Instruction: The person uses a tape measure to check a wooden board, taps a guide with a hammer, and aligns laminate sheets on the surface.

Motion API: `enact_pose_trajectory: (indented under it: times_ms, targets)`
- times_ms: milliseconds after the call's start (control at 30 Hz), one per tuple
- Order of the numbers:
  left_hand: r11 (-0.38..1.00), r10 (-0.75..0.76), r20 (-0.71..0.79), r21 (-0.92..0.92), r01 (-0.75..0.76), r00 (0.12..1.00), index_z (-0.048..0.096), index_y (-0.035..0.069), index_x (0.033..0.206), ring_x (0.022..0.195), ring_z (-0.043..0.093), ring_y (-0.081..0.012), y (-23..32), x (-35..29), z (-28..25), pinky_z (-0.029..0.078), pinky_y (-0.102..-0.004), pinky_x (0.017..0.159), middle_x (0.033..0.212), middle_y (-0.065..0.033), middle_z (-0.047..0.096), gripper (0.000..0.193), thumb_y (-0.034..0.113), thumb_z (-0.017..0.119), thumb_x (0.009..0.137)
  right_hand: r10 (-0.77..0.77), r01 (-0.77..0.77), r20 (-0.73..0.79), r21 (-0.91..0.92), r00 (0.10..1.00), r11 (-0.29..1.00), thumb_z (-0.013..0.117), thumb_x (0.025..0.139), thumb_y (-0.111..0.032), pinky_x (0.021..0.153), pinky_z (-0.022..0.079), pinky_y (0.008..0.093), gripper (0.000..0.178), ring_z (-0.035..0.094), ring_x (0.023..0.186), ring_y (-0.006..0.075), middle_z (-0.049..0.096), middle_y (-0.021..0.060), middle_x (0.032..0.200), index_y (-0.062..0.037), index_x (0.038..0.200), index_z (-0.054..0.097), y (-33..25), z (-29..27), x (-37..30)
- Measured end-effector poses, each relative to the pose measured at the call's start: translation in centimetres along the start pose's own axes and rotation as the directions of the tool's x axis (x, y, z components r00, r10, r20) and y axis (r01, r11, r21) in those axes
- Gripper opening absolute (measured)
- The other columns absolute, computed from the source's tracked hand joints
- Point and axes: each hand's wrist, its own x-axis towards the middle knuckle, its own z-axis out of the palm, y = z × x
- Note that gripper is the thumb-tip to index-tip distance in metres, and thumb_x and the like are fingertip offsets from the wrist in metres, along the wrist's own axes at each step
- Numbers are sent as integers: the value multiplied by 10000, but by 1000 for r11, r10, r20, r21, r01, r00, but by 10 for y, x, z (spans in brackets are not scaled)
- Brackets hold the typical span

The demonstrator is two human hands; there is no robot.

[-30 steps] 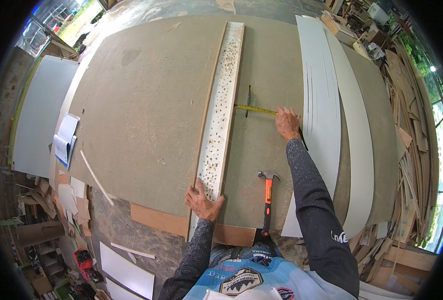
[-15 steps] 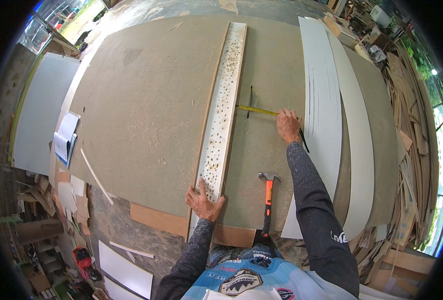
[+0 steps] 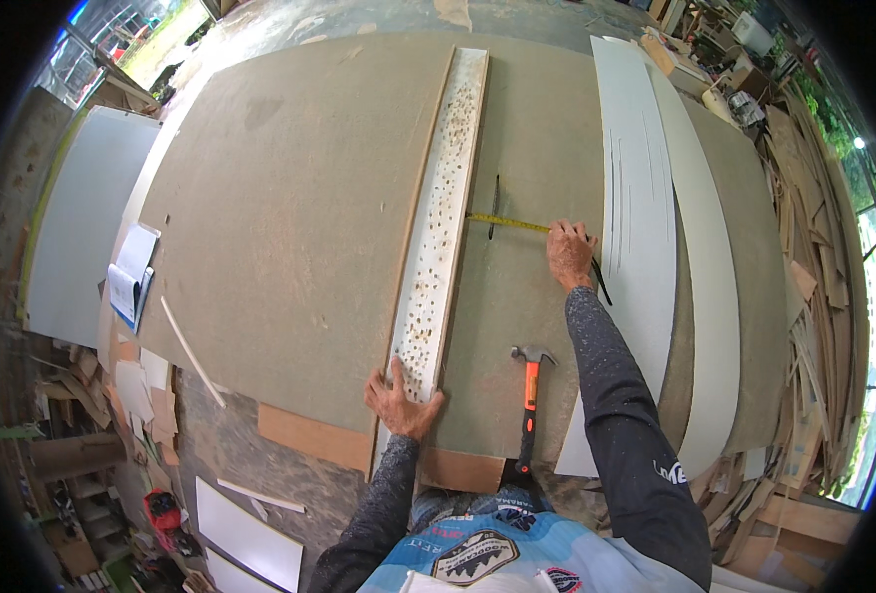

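A long, narrow white panel with wooden side edges and many small brown spots lies lengthwise on the brown work surface. At its near end my left hand rests across it, fingers spread, thumb by the right edge. Farther off to the right, my right hand is closed around a tape measure, whose case the fingers mostly hide. Its yellow blade runs left to the panel's right edge, crossing a thin dark stick-like thing. A black strap hangs beside the right hand.
A claw hammer with an orange and black handle lies between my forearms. White sheet strips lie to the right, beyond them stacked wood offcuts. An open notebook sits at the left edge, near a thin white strip.
Both hands and the tape measure hold nearly the same place. The whole view has shifted very slightly.
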Motion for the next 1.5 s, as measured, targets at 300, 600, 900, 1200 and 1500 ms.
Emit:
enact_pose_trajectory:
  times_ms: [300,600,900,1200,1500]
  targets:
    - [1000,16,-32,14,-16,999,402,134,1436,1173,397,-406,-9,1,8,317,-577,994,1241,-228,434,1071,454,804,496,-12,11,-49,-27,999,1000,529,941,-219,951,395,643,238,531,1133,284,631,44,1130,-98,1106,650,2,8,1]
    - [998,-3,59,62,-1,998,378,123,1453,1192,347,-406,-5,3,-1,298,-568,1007,1275,-234,375,1109,456,810,487,-27,26,-39,-34,999,999,530,941,-231,950,393,630,244,531,1137,282,625,38,1154,-110,1114,652,5,9,-3]
    - [990,23,57,136,-30,998,361,132,1465,1192,334,-413,-3,6,5,295,-569,1001,1286,-251,347,1096,453,784,505,-40,38,-80,-21,996,999,535,931,-229,926,393,625,227,533,1116,282,626,35,1119,-102,1078,653,7,12,3]
    - [989,-15,57,147,7,998,370,93,1404,1175,371,-397,15,13,-5,311,-533,1008,1233,-230,395,1035,431,765,509,-66,63,-125,-29,990,998,557,919,-204,901,417,620,195,546,1090,294,637,56,1066,-85,1040,653,10,8,4]
    - [990,-44,22,132,40,999,365,92,1382,1193,383,-366,13,3,-9,310,-490,1024,1228,-198,428,1044,437,801,497,-51,54,-109,24,993,998,567,909,-209,906,409,605,205,550,1081,296,638,64,1064,-94,1059,647,5,7,-9]
